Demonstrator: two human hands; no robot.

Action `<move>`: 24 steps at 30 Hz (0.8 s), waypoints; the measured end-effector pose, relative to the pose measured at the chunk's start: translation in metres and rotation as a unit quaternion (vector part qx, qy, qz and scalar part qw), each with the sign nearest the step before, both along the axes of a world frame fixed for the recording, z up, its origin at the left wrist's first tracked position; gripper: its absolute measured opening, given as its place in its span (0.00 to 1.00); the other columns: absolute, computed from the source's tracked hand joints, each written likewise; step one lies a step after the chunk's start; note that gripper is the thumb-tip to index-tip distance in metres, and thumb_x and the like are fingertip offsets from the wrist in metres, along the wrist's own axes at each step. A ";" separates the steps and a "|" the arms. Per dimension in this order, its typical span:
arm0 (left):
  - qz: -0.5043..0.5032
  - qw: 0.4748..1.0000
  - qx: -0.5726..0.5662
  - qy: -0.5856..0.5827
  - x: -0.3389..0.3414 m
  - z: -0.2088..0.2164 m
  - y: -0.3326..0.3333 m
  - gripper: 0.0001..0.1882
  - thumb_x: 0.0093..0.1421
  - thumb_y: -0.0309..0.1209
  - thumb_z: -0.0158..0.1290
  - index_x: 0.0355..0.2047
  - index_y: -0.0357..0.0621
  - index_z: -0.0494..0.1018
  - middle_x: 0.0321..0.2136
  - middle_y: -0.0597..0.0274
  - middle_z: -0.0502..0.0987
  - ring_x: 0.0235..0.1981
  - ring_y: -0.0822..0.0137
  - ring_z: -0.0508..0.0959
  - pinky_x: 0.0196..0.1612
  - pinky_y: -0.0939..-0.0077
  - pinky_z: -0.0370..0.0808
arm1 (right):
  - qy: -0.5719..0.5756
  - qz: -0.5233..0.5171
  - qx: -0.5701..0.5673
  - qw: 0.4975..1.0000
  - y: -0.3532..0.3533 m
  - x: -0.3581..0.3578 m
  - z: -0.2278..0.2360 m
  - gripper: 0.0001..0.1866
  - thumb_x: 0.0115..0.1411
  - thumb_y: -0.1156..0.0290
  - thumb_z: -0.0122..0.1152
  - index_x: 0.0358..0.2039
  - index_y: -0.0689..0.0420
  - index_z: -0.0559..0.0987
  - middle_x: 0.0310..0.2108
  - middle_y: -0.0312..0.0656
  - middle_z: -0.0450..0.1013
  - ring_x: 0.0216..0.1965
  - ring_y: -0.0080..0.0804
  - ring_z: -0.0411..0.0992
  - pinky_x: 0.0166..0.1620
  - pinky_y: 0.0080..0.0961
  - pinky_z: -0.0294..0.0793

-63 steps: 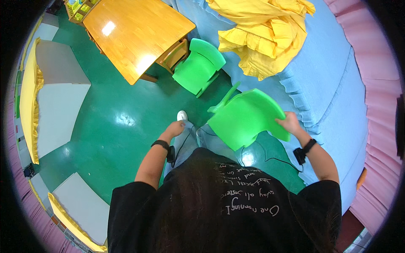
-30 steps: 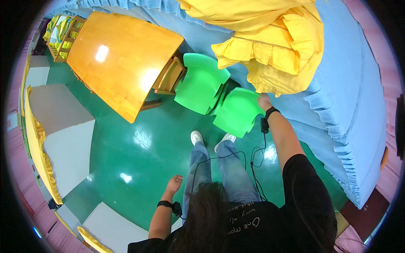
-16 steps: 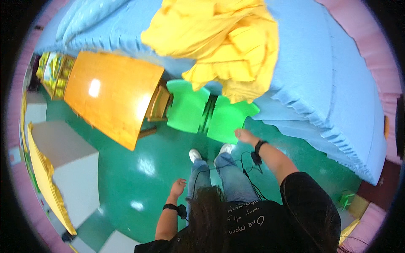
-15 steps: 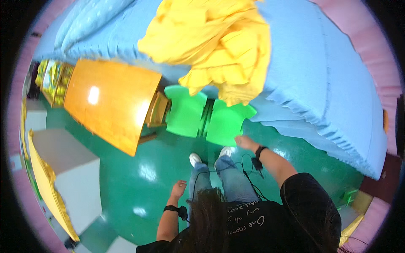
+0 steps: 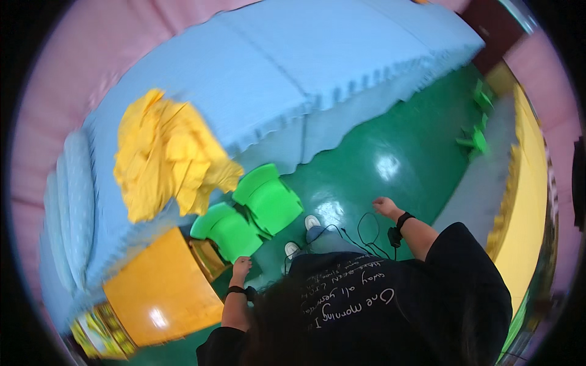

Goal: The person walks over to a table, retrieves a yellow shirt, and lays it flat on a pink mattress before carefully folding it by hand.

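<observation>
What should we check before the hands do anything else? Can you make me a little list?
1. Right hand free: ok. Nothing shows in it, and it is away from the chairs.
2. Left hand off the green chair by the wooden table: cannot tell. Hand and chair overlap in this view.
3. That chair and the other green chair upright, side by side: ok.
4. Black cable tucked away: not ok. It loops loosely near the right wrist.
5. Yellow cloth all on the blue cover: not ok. It hangs over the edge.

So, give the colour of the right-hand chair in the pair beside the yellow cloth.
That chair is bright green, clearest in the head view.
</observation>
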State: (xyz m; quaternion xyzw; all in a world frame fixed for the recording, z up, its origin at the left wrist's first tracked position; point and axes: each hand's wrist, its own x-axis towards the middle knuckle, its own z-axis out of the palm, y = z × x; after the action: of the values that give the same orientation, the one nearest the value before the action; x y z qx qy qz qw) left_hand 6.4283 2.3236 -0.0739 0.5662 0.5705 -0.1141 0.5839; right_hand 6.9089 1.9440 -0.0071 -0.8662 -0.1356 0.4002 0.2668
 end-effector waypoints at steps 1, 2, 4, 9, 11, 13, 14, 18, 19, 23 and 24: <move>0.001 1.000 -0.017 -0.016 0.005 -0.007 0.010 0.12 0.53 0.32 0.46 0.38 0.42 0.68 0.29 0.62 0.73 0.28 0.69 0.73 0.26 0.78 0.68 | -0.003 -0.030 -0.001 1.000 -0.024 -0.013 0.003 0.16 0.52 0.65 0.50 0.39 0.61 0.73 0.33 0.44 0.73 0.29 0.33 0.72 0.33 0.29 0.70; -0.052 0.998 0.015 -0.024 -0.008 -0.024 0.020 0.12 0.54 0.32 0.44 0.37 0.41 0.68 0.29 0.60 0.73 0.26 0.69 0.73 0.26 0.77 0.69 | -0.001 -0.053 0.010 0.999 -0.041 -0.027 0.005 0.16 0.52 0.65 0.50 0.39 0.61 0.73 0.33 0.44 0.73 0.29 0.33 0.72 0.33 0.29 0.70; -0.068 0.997 -0.041 0.022 0.035 -0.032 0.015 0.12 0.55 0.33 0.42 0.34 0.38 0.69 0.28 0.58 0.72 0.24 0.67 0.73 0.24 0.73 0.71 | -0.098 -0.040 -0.050 0.993 -0.119 -0.054 -0.003 0.15 0.51 0.66 0.50 0.38 0.60 0.73 0.32 0.43 0.73 0.29 0.32 0.72 0.33 0.29 0.71; -0.456 0.889 0.001 0.026 0.092 -0.080 0.011 0.12 0.54 0.33 0.43 0.34 0.38 0.68 0.27 0.59 0.72 0.21 0.68 0.70 0.23 0.73 0.68 | -0.044 -0.242 -0.094 0.965 -0.272 -0.151 -0.013 0.14 0.53 0.64 0.47 0.30 0.61 0.74 0.23 0.42 0.73 0.22 0.31 0.71 0.26 0.27 0.70; -0.492 0.870 0.010 0.031 0.127 -0.079 -0.014 0.12 0.54 0.33 0.43 0.35 0.38 0.68 0.27 0.59 0.72 0.21 0.68 0.70 0.23 0.73 0.68 | 0.055 -0.342 -0.106 0.932 -0.311 -0.185 -0.008 0.12 0.52 0.66 0.47 0.26 0.62 0.74 0.17 0.40 0.70 0.18 0.29 0.68 0.18 0.25 0.66; -0.513 0.858 0.008 0.021 0.167 -0.075 -0.041 0.12 0.54 0.32 0.43 0.35 0.38 0.68 0.27 0.59 0.72 0.21 0.68 0.70 0.24 0.73 0.68 | 0.142 -0.410 -0.132 0.891 -0.349 -0.209 -0.009 0.11 0.51 0.70 0.46 0.30 0.63 0.73 0.25 0.42 0.72 0.19 0.32 0.70 0.16 0.28 0.65; -0.553 0.833 0.003 0.019 0.214 -0.064 -0.064 0.12 0.54 0.32 0.43 0.35 0.38 0.68 0.27 0.60 0.72 0.21 0.69 0.70 0.24 0.74 0.68 | 0.166 -0.451 -0.130 0.867 -0.371 -0.232 -0.003 0.12 0.52 0.69 0.45 0.32 0.63 0.72 0.28 0.43 0.72 0.22 0.34 0.71 0.17 0.28 0.68; -0.601 0.799 0.026 0.011 0.298 -0.040 -0.112 0.12 0.54 0.31 0.42 0.35 0.38 0.68 0.26 0.60 0.72 0.22 0.69 0.70 0.25 0.74 0.68 | 0.182 -0.475 -0.099 0.855 -0.398 -0.219 -0.001 0.13 0.53 0.68 0.45 0.34 0.63 0.72 0.27 0.42 0.72 0.25 0.33 0.72 0.22 0.27 0.70; -0.612 0.790 0.031 0.003 0.327 -0.037 -0.129 0.12 0.53 0.31 0.42 0.35 0.37 0.68 0.26 0.60 0.72 0.22 0.69 0.70 0.25 0.74 0.68 | 0.193 -0.472 -0.093 0.855 -0.409 -0.213 -0.001 0.13 0.53 0.68 0.44 0.34 0.63 0.72 0.27 0.42 0.72 0.26 0.33 0.73 0.24 0.27 0.72; -0.597 0.799 -0.012 -0.074 0.438 -0.019 -0.219 0.12 0.53 0.30 0.42 0.35 0.37 0.68 0.26 0.61 0.72 0.23 0.70 0.70 0.26 0.75 0.68 | 0.115 -0.508 -0.057 0.852 -0.455 -0.170 -0.026 0.14 0.53 0.68 0.46 0.36 0.63 0.72 0.28 0.42 0.72 0.26 0.32 0.73 0.26 0.26 0.73; -0.568 0.815 -0.040 -0.104 0.464 -0.017 -0.242 0.12 0.53 0.29 0.42 0.35 0.37 0.68 0.26 0.61 0.72 0.23 0.70 0.70 0.26 0.75 0.68 | 0.070 -0.530 -0.022 0.845 -0.459 -0.155 -0.026 0.14 0.52 0.69 0.47 0.36 0.63 0.72 0.28 0.42 0.72 0.26 0.31 0.73 0.28 0.26 0.73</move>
State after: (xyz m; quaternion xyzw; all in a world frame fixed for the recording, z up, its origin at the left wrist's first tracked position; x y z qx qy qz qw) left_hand 6.8924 2.0815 -0.0908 0.7744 0.0781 -0.3886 0.4931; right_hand 6.7535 1.4853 -0.0333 -0.7815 0.3723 0.2604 0.4276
